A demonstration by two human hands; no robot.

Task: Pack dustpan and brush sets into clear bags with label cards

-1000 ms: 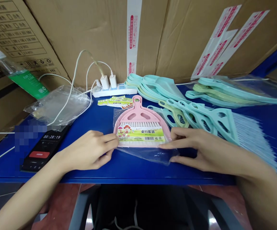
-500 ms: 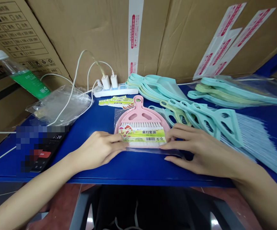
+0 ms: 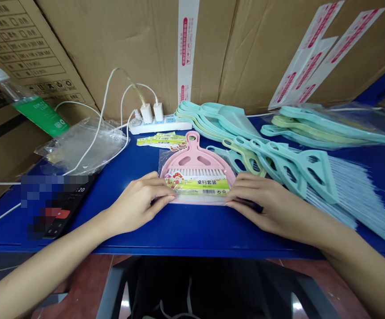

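A pink dustpan (image 3: 197, 153) with a white-bristled brush lies in a clear plastic bag on the blue table, its handle pointing away from me. A green and yellow label (image 3: 197, 184) with printed mushrooms sits over the bristles inside the bag. My left hand (image 3: 142, 199) pinches the bag's near left corner between thumb and fingers. At the near right corner, my right hand (image 3: 262, 201) pinches the bag the same way. The bag's near edge runs between both hands, close to the pan's wide end.
Loose brushes (image 3: 319, 173) and turquoise dustpans (image 3: 225, 117) lie right and behind. Bagged dustpans (image 3: 325, 126) rest at the back right. A power strip (image 3: 161, 125), labels (image 3: 162, 140), plastic bags (image 3: 86, 144), a bottle (image 3: 41, 115) and a phone (image 3: 66, 212) are further left.
My right thumb has closed in against its fingers at the bag's corner. The flap of plastic that stuck out at the near edge now lies back over the pan. My left fingers have shifted slightly.
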